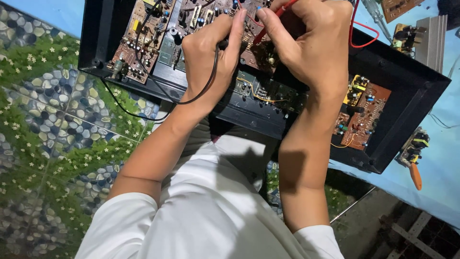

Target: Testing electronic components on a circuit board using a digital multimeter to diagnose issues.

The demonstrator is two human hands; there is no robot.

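Head view is showing both hands working at the top centre of the frame: the left hand [211, 48] is pinching a black probe [223, 44], the right hand [311, 43] is gripping a red probe [273, 21]. Both tips are meeting the circuit board [261, 52] just under the fingers; steady, separated tips would serve best. Around them, a black case [407, 91] is resting on blue cloth [445, 158].
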